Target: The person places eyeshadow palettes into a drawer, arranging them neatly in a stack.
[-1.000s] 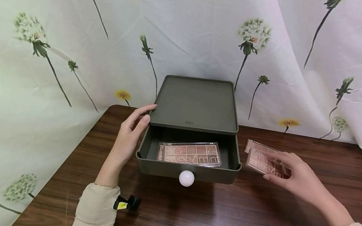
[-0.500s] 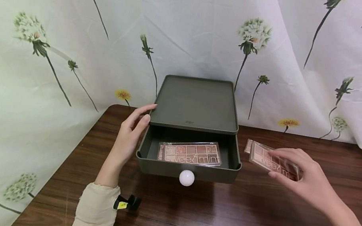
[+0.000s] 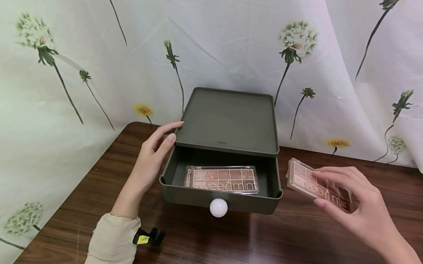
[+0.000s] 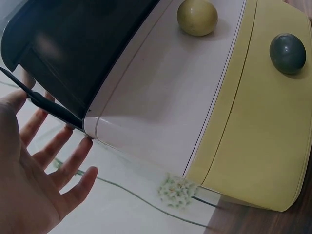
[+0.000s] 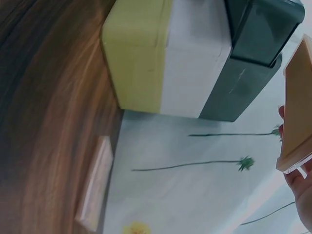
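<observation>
My right hand (image 3: 366, 202) pinches an eyeshadow palette (image 3: 309, 180) by its right end, thumb below and fingers above, raised over the table. In the right wrist view the held palette (image 5: 298, 102) shows its tan side at the right edge. Another palette (image 5: 95, 185) lies on the table there; the held one nearly hides it in the head view. My left hand (image 3: 149, 159) touches the left side of the dark green top tier (image 3: 230, 121), fingers extended. Its drawer (image 3: 183, 196) stands pulled out, with overlapping eyeshadow palettes (image 3: 224, 179) inside.
Below the green tier are a white tier (image 4: 151, 87) and a yellow tier (image 4: 263, 122), with a yellow knob (image 4: 197, 17) and a dark green knob (image 4: 287, 53). A white knob (image 3: 218, 208) fronts the open drawer. Floral cloth (image 3: 238, 28) hangs behind the wooden table (image 3: 189, 260).
My right hand has lifted the eyeshadow palette off the table and tilted it, shifting slightly right, then a little back left over the other palette. The left hand and drawer stay put.
</observation>
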A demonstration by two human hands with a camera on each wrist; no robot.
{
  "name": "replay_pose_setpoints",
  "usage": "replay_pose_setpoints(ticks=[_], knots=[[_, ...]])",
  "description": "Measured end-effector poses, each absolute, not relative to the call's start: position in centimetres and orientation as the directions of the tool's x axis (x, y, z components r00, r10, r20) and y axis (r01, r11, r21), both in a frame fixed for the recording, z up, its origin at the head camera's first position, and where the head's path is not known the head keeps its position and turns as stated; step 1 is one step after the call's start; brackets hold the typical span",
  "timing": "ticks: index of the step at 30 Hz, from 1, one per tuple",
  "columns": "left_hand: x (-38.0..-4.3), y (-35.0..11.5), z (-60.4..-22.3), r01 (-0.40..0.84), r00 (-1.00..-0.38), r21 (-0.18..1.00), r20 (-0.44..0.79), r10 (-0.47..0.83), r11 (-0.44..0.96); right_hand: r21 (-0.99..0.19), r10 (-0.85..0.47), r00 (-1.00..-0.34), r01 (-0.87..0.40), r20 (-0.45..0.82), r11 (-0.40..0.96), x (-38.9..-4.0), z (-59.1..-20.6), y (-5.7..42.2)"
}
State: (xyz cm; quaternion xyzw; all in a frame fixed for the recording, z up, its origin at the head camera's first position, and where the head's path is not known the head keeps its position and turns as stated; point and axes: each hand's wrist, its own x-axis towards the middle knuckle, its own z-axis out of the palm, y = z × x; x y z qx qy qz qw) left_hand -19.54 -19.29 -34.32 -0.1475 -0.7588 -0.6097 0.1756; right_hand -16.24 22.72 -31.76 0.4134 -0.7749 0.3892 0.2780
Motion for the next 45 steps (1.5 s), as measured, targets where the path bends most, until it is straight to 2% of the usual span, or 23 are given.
replay_pose_setpoints(ticks=[6, 11, 27, 37, 45], knots=[[-19.5, -19.2, -34.3, 0.44, -0.894, 0.873, 0.449, 0.009, 0.21, -0.358, -0.429, -0.458, -0.886, 0.779, 0.296, -15.7, -30.4, 21.3], [-19.4, -19.2, -34.2, 0.442, -0.893, 0.873, 0.45, 0.011, 0.204, -0.358, -0.451, -0.448, -0.893, 0.773, 0.274, -16.0, -30.2, 20.6], [-19.5, -19.2, -34.3, 0.429, -0.899, 0.876, 0.438, 0.008, 0.223, -0.399, -0.508, -0.466, -0.885, 0.725, 0.242, -16.5, -29.6, 17.0], [-19.5, -19.2, -34.3, 0.437, -0.895, 0.873, 0.445, 0.012, 0.215, -0.472, -0.555, -0.553, -0.83, 0.622, 0.297, -16.5, -29.0, 14.8], [-19.4, -19.2, -34.3, 0.433, -0.897, 0.875, 0.441, 0.012, 0.217, -0.475, -0.588, -0.531, -0.839, 0.611, 0.265, -17.1, -28.9, 12.8]])
